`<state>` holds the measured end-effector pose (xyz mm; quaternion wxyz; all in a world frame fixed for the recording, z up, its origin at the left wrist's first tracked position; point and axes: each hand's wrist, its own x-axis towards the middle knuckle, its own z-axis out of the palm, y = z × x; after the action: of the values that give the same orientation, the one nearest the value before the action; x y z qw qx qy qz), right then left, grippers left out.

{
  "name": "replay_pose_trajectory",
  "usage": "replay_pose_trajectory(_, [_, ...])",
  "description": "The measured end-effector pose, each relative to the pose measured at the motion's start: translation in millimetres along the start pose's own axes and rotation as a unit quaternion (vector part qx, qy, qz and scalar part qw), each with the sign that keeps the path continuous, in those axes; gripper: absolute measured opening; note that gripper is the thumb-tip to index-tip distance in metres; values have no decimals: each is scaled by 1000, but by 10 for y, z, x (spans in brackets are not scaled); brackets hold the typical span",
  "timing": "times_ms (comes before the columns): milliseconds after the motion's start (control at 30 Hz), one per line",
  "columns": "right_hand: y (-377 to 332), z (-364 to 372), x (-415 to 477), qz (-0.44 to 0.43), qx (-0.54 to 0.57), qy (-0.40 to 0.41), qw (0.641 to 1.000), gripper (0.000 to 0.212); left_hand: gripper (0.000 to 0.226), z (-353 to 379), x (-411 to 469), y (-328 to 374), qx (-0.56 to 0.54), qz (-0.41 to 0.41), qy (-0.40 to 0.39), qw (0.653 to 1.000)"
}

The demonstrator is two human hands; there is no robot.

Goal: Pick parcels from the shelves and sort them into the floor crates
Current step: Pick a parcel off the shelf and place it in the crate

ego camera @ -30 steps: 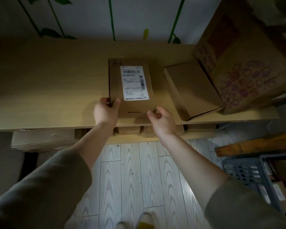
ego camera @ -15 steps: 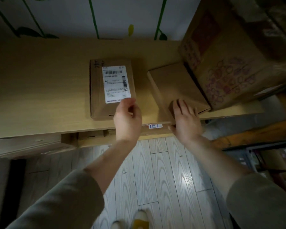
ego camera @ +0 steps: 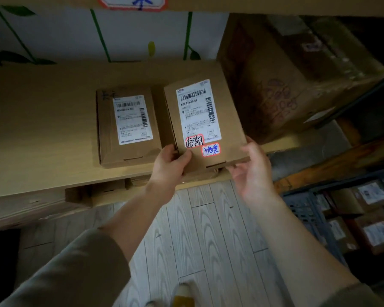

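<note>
Wooden shelf (ego camera: 42, 129), labelled parcel (ego camera: 228, 120) tilted at its front, left grip (ego camera: 167, 167) pinching its near corner, right grip (ego camera: 253, 173) clasping the other

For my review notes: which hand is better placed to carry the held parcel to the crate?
Probably the right hand: it cups the parcel from below, and the crate sits on that side.

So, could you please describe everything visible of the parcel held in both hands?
The parcel is a flat brown cardboard mailer, label side up, its near end jutting past the front edge of the wooden shelf. A white shipping label with barcodes covers much of its top; below sit two red-bordered stickers, handwritten in black and blue. A tuck flap shows at the near edge. The left hand pinches its near left corner; the right hand holds its near right corner.
</note>
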<state>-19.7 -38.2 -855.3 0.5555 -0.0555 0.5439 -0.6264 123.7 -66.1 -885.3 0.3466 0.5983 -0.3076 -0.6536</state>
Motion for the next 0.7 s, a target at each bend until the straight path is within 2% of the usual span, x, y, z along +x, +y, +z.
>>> replay_pose_trajectory(233, [-18, -114, 3, 29, -50, 21, 998, 38, 17, -11, -35, -23, 16, 36, 1, 999])
replay_pose_trajectory(400, [-4, -431, -213, 10, -225, 52, 973, 16, 29, 5, -325, -128, 47, 36, 2, 998])
replay_pose_trajectory(467, [-39, -714, -409, 10, -285, 57, 957, 25, 36, 134, -564, -281, 108, 14, 11, 994])
replay_pose_trajectory(567, [-105, -1236, -695, 45, -311, 76, 946, 26, 32, 406, -958, -587, 144, -29, 30, 989])
replay_pose_trajectory(700, [-371, -2041, -939, 101, -302, 123, 940, 21, 30, 992, -1339, -958, 169, -105, -18, 980])
